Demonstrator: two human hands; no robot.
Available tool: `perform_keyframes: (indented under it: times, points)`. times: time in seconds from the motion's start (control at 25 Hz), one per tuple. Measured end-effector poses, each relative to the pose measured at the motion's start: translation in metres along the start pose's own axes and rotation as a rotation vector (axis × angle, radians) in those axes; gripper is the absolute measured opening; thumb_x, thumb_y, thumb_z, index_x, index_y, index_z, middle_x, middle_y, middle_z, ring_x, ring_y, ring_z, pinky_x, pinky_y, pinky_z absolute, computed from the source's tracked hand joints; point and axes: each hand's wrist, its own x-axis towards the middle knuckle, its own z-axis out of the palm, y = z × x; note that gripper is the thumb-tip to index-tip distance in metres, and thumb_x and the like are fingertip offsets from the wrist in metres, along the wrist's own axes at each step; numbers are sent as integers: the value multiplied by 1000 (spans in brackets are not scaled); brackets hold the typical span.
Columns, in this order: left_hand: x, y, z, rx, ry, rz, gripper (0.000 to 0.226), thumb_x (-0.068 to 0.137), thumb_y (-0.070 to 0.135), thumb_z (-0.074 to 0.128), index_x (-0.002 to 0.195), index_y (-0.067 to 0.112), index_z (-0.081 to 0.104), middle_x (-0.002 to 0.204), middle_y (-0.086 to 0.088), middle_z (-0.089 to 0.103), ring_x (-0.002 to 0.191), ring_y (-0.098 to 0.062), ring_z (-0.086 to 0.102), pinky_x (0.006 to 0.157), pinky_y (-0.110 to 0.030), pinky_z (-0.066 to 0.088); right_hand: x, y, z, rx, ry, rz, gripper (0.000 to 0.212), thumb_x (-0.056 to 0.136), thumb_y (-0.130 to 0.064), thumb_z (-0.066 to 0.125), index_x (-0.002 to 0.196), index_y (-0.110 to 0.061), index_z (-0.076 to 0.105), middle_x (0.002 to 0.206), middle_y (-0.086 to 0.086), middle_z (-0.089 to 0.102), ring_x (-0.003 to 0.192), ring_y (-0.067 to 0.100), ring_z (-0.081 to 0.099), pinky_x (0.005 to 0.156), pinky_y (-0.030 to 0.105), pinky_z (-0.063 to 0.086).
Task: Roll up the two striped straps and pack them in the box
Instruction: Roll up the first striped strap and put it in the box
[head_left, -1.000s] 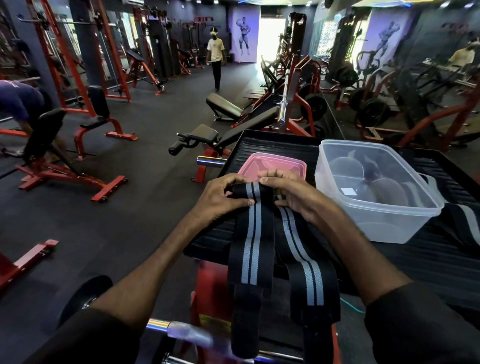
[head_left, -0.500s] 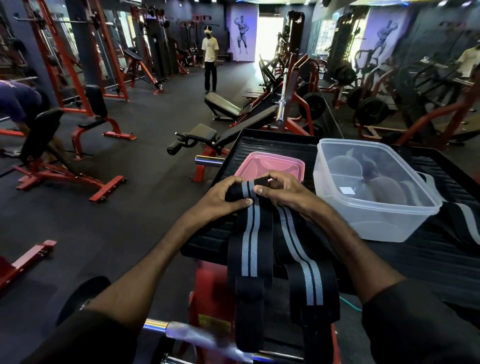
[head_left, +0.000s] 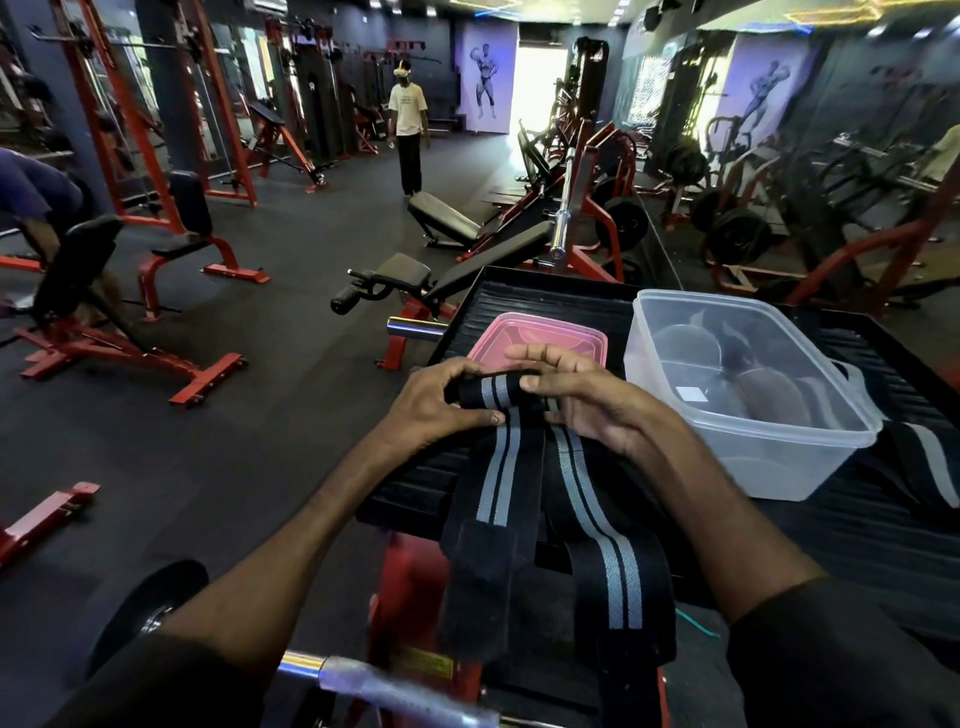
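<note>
Left hand grips the small rolled top of the long black strap with two grey stripes, thumb pressed down on it. Right hand pinches the same roll from the other side. The strap's tail hangs off the near edge of the black ribbed tray. A second striped black strap lies just beside it. The clear plastic box sits open, near the right hand. If the fingers go loose, the roll could pop open. The hanging tail could pull it crooked or drag the other strap along.
</note>
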Motion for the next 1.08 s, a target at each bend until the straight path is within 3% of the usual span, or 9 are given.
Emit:
perform_keyframes:
  times: [0.16,0.32,0.44,0.6,0.68,0.8,0.84,0.92,1.08]
  points:
    - [-1,0,1,68,99,116,51,68,14,92,114,12,69,107,3,72,100,-10,68,85,-21,55,4,5,10,-188,117,50,41,88,-24,75,127,-18,62,121,10,72,109,21,66,95,39,51]
    - [1,-5,2,171,141,250,47,71,15,89,113,12,68,107,2,71,100,-14,69,86,-28,56,-1,7,12,-390,94,22,27,93,-34,70,116,-21,65,108,-1,72,97,11,64,80,26,45]
    - [3,-6,2,14,29,76,47,77,18,86,117,23,63,115,10,66,110,-8,64,93,-21,50,-1,7,5,-361,149,-13,33,89,-31,76,119,-22,67,112,0,75,97,8,68,77,26,46]
    - [3,-8,0,-191,-126,-84,30,89,29,76,115,34,63,116,10,66,111,-6,62,99,-29,50,0,10,-1,-251,147,-53,39,84,-11,79,121,-9,66,110,11,73,92,16,65,71,26,45]
    - [3,-8,0,-200,-125,-85,31,84,28,81,111,31,66,108,10,69,104,-5,65,95,-28,51,1,10,-3,-201,114,-60,47,80,-4,81,123,-6,64,109,13,71,90,18,66,71,25,48]
    - [3,-10,-1,-196,-44,-66,48,67,30,92,109,22,70,101,8,72,95,-6,67,89,-32,54,2,9,-3,-141,55,-23,59,76,4,77,131,-8,61,119,19,70,101,20,71,86,32,58]
    - [3,-9,-1,-184,-23,-55,54,64,32,93,111,20,69,103,6,72,97,-8,68,89,-33,54,2,6,-3,-75,29,-9,60,78,6,73,135,-8,59,117,16,70,98,17,72,80,29,59]
    - [1,-6,-1,-158,9,-45,55,65,26,93,114,19,68,109,5,72,104,-10,67,90,-30,54,3,1,-1,64,2,9,57,80,-3,70,135,-12,59,113,7,71,92,15,72,74,28,58]
    - [-1,1,1,-36,101,47,52,66,19,94,110,22,67,104,14,69,97,0,65,83,-17,52,7,5,6,-87,72,23,35,87,-25,76,120,-19,66,110,4,75,104,22,71,95,37,53]
